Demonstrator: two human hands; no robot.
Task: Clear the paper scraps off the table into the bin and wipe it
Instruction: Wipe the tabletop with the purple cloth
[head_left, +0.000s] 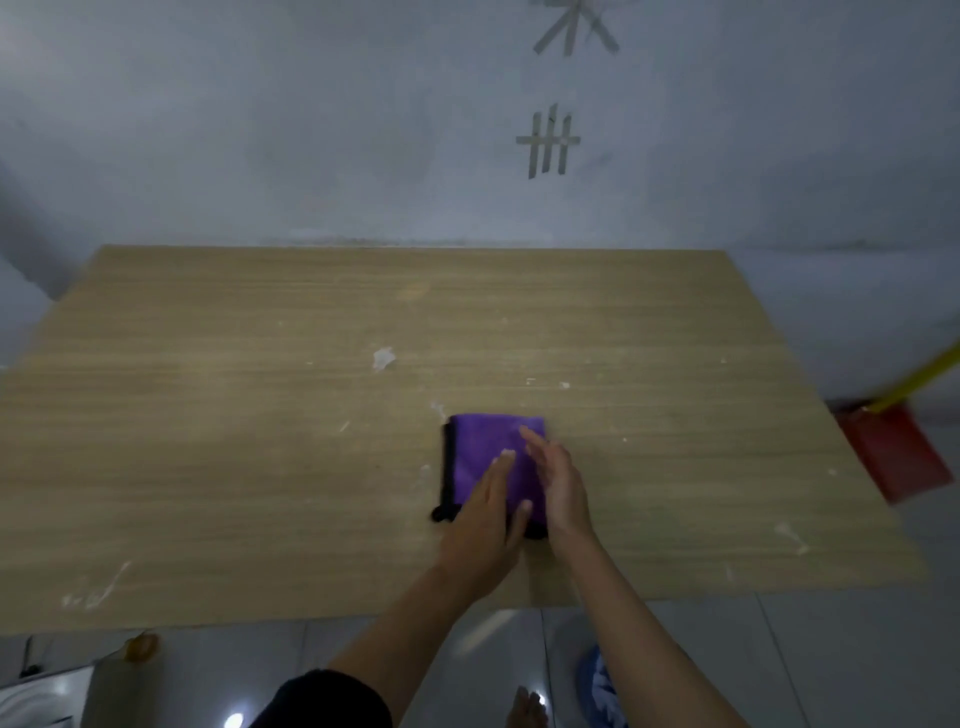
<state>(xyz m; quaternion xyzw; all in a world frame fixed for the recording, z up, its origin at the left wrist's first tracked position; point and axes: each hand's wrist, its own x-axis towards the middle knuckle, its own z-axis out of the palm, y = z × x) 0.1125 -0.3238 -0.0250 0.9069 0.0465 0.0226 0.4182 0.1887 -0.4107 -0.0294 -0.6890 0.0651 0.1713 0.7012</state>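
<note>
Left hand (485, 512), right hand (560, 480) atop cloth (480, 441)

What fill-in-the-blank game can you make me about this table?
The left hand and right hand both rest on a folded ____. Its colour is ____. The red dustpan beside the table has a ____ handle.
Missing words: cloth, purple, yellow.
</note>
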